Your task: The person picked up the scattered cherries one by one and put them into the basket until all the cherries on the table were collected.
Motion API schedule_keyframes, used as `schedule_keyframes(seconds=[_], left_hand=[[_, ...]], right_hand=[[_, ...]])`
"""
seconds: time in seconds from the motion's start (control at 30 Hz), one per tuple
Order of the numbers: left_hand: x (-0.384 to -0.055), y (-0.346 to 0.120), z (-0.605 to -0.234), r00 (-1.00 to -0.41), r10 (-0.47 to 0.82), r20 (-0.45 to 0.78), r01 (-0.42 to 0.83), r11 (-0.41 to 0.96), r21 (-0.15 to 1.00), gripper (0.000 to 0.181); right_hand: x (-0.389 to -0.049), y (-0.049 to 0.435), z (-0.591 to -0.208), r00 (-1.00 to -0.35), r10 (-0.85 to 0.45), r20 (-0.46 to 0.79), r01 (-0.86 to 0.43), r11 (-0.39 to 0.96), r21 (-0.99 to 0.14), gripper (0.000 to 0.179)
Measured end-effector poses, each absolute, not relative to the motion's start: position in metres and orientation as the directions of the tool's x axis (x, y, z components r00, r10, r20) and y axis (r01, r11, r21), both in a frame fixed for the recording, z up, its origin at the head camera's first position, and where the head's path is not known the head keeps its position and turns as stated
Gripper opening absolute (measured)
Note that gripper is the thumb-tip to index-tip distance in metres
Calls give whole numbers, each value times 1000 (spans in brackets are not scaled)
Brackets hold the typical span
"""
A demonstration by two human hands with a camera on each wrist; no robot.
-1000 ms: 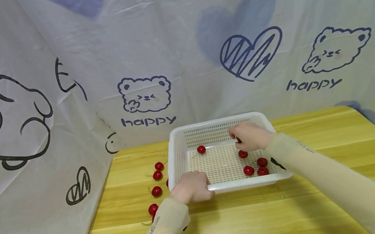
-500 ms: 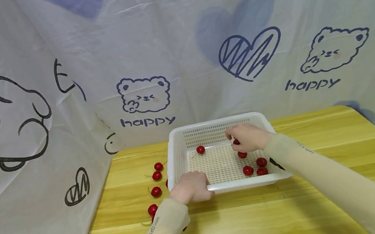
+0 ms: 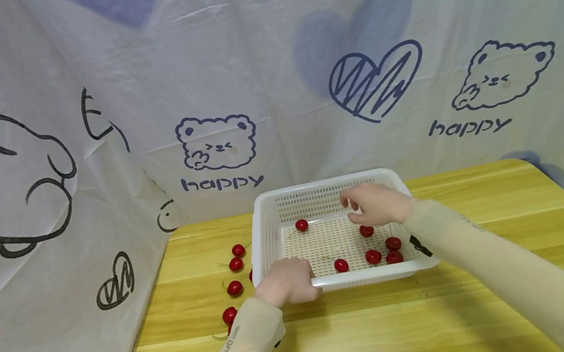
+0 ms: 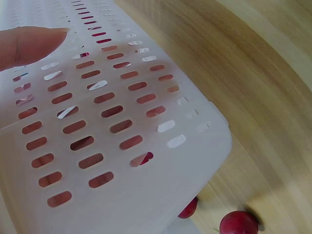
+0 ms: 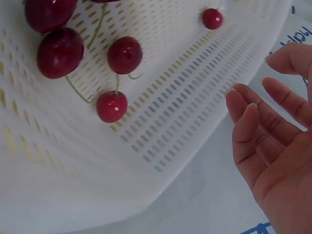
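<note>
A white perforated plastic basket holds several red cherries, among them a front cherry and a cherry at the left rear. My left hand grips the basket's front wall near its left corner; through the slots in the left wrist view, fingers show behind the wall, with the thumb on the other side. Over the basket's right rear part is my right hand, its fingers loosely bent and apart with nothing between them. In the right wrist view, a cherry lies in the basket's corner, apart from the hand.
Left of the basket, several stemmed cherries lie on the wooden table; the left sleeve partly covers one. A printed cloth hangs behind the table and along its left side.
The cherry at my right hand has left it, and its fingers have spread. A cherry now lies near the basket's front wall where none was before. My left hand keeps its grip.
</note>
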State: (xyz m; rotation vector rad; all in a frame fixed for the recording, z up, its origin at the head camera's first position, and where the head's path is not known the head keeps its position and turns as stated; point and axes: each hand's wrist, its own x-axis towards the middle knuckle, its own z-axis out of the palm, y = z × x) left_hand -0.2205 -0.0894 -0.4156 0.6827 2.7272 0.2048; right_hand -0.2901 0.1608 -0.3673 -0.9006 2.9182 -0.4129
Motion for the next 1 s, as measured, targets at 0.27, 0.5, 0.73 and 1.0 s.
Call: schedule_keyframes(seconds=[0.27,0.5,0.73,1.0], left_hand=[[-220,-88,-415,-832,484,-271,440,874,208,23],[-219,-88,-415,-833,486,-263,444,872,206,23],[-219,-88,-414,-834,484,-266,441,873,208,23],[-219,-88,-413,-835,483,-265,439,874,209,24]], right_hand=[[-279,169,-358,-811,-572,119,-578,755,-309,15],[-268,179,-350,-807,-550,215,-590,727,-352,11],[-256,201,-352,-851,-473,230,-525,741,-418,11],[-235,230,-354,-884,-370,287,-467,736,-490,11]])
